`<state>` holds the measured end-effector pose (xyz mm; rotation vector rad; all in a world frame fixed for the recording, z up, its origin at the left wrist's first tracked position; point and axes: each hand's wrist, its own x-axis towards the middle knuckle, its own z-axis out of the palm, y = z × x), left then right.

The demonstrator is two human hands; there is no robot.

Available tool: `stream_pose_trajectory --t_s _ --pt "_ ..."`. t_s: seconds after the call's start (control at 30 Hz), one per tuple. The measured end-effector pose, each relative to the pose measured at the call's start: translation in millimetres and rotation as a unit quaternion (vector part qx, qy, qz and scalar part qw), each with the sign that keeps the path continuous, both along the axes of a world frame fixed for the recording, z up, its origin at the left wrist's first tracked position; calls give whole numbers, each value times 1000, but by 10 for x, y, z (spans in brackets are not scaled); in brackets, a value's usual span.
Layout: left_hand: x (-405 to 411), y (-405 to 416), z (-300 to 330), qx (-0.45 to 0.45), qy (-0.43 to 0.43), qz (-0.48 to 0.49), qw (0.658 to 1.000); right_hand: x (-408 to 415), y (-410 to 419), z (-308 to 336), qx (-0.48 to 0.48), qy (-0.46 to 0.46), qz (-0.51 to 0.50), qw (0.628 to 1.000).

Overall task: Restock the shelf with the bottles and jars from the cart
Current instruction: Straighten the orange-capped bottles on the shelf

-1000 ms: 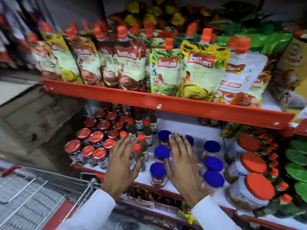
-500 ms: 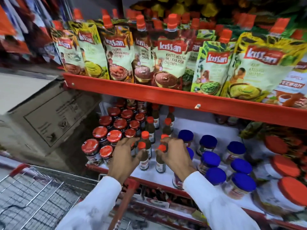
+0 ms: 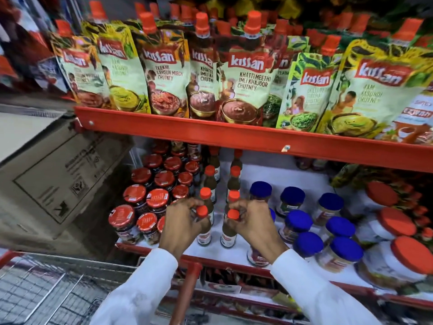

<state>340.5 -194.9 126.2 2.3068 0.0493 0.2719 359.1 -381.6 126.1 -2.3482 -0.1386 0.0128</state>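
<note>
Two rows of small dark sauce bottles with orange caps stand on the white lower shelf (image 3: 234,250). My left hand (image 3: 181,227) is closed around the neck of the front bottle of the left row (image 3: 204,231). The front bottle of the right row (image 3: 229,232) is gripped near its cap by my right hand (image 3: 254,227). Both bottles stand upright on the shelf. Red-lidded jars (image 3: 137,195) fill the shelf to the left, blue-lidded jars (image 3: 300,222) to the right. The wire cart (image 3: 46,289) is at the lower left.
A red shelf edge (image 3: 234,134) overhangs the bottles, holding chutney pouches (image 3: 246,78). A cardboard box (image 3: 51,179) leans at the left. Large orange-lidded jars (image 3: 396,221) stand at the far right. The cart's red handle (image 3: 187,285) rises below my left wrist.
My hands went from lying flat and open over the jars to closing on the two front bottles. The view has shifted left and closer to the shelf.
</note>
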Motion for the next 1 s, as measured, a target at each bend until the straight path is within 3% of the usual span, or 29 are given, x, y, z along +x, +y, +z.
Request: stream_pose_trajectory --t_s 0.33,1.0 --pt "12 44 2 12 12 -42 999 -64 -1 109 -5 12 24 1000" --pt "-69 -6 -42 -13 1 -7 1000 -161 -5 24 8 6 -10 1000"
